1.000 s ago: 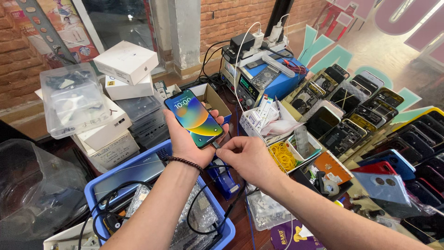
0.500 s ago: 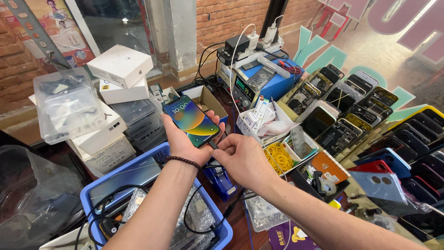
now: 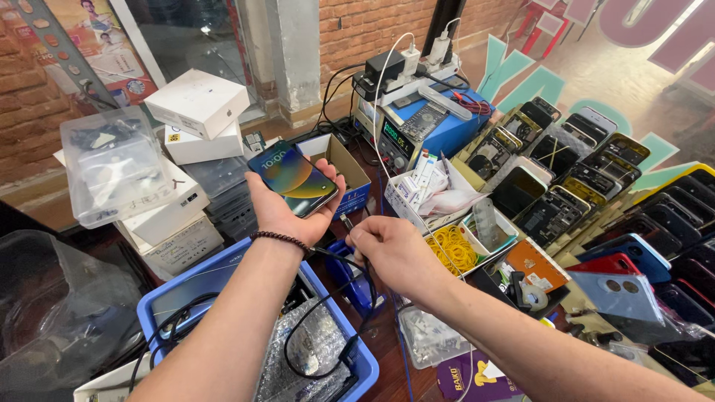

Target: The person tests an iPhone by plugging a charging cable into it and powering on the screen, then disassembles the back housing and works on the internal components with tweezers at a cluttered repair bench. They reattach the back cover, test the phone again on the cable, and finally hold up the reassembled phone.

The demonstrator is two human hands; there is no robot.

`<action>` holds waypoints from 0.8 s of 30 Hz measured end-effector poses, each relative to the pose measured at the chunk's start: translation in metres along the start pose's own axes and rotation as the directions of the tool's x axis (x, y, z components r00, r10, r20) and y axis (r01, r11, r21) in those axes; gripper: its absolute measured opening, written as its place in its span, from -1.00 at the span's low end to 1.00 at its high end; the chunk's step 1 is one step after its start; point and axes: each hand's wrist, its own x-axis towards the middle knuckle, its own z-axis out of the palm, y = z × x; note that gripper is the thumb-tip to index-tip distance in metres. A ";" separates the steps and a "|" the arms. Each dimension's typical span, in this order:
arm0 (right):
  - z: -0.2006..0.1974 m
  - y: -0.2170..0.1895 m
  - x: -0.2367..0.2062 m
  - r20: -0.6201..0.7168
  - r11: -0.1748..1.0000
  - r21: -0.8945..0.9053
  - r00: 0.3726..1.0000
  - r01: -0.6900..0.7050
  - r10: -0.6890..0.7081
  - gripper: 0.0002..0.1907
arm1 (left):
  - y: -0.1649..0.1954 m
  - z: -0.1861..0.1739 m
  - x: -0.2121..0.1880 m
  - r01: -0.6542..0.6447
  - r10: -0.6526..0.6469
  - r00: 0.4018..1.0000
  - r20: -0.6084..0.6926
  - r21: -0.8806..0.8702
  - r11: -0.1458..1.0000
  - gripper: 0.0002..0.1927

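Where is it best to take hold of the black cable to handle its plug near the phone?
Grip the black cable just behind its plug, where the right hand pinches it, coming from below the phone. The plug points up toward the phone's lower edge in the left hand, and the rest hangs in loose loops.

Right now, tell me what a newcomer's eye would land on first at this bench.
The lit phone held up in the left hand at the centre, with the right hand pinching a black cable just beside its lower end. To the right, rows of phone backs and cases cover the table. At lower left sits a blue basket; white boxes are stacked behind.
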 end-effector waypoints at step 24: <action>0.039 -0.011 0.013 0.012 0.997 0.078 1.000 0.008 -0.009 -0.72 | 0.010 -0.022 0.001 0.065 -0.060 0.996 0.065 -0.077 0.995 -0.06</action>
